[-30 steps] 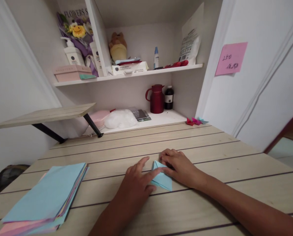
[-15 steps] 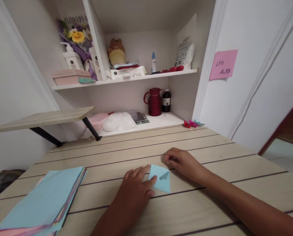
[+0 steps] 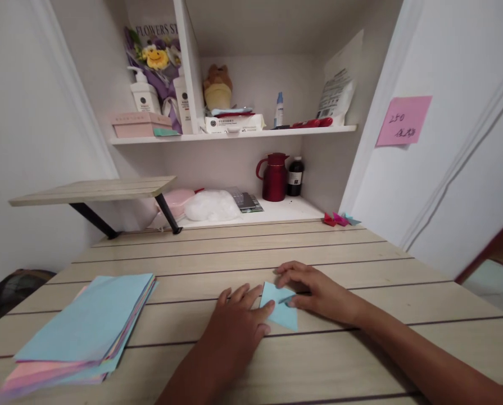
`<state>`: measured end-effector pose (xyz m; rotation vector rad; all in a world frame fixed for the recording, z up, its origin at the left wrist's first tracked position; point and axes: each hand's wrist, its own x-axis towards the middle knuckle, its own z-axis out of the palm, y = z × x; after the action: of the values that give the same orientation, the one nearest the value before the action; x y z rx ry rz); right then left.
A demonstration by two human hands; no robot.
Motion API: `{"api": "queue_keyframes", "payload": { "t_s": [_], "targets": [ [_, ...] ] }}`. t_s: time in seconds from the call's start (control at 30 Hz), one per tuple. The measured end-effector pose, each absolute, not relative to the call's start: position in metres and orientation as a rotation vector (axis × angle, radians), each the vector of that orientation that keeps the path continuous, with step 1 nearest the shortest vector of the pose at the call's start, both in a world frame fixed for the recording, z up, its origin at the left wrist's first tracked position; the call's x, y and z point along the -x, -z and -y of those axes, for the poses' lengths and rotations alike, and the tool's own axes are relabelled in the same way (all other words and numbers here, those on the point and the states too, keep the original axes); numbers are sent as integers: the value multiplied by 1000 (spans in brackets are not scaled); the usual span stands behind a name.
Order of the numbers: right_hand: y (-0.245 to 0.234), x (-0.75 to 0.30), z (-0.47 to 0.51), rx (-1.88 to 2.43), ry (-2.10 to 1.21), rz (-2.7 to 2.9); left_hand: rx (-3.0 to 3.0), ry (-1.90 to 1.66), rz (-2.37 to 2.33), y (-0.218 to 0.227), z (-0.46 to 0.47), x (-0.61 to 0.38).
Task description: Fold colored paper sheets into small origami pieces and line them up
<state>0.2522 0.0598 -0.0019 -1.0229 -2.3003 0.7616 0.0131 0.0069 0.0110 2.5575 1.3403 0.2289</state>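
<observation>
A small folded piece of light blue paper (image 3: 285, 320) lies on the table, with a narrow flap standing up near its upper right side. My left hand (image 3: 240, 320) rests flat at the paper's left, fingers spread and thumb lying on it. At the upper right edge is my right hand (image 3: 312, 289), its fingers curved and apart. The right thumb touches or nearly touches the raised flap, while the index fingertip is over the top edge.
A stack of coloured paper sheets (image 3: 91, 323), blue on top, lies on the left. Small folded paper pieces (image 3: 339, 219) sit at the table's back right. Behind are a red jug (image 3: 275, 179), a dark bottle (image 3: 295, 177) and a low raised wooden shelf (image 3: 95, 190).
My right hand has come down and left onto the paper's upper right edge, its fingers opening from a loose curl. The flap looks more upright. The view has shifted slightly left.
</observation>
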Motion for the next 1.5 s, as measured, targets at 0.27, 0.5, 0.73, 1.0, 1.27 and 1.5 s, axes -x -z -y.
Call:
{"api": "queue_keyframes", "payload": {
  "t_s": [0.27, 0.5, 0.73, 1.0, 1.27, 1.5],
  "targets": [
    [10, -229, -60, 1356, -350, 2343, -2645, -295, -1217, -10, -9, -3],
    [10, -234, -63, 1468, -294, 2330, -2675, -327, -1175, -18, -12, 5],
    [8, -223, -54, 1396, -354, 2326, -2426, -685, -1369, -4, -18, -13],
    [13, -214, -49, 1298, -416, 2329, -2325, -604, -1437, 11, -19, -14],
    [11, -219, -50, 1256, -466, 2301, -2156, -709, -1488, 9, -18, -21],
    [7, -218, -45, 1202, -557, 2302, -2144, -748, -1448, 8, -17, -21]
  ]
}}
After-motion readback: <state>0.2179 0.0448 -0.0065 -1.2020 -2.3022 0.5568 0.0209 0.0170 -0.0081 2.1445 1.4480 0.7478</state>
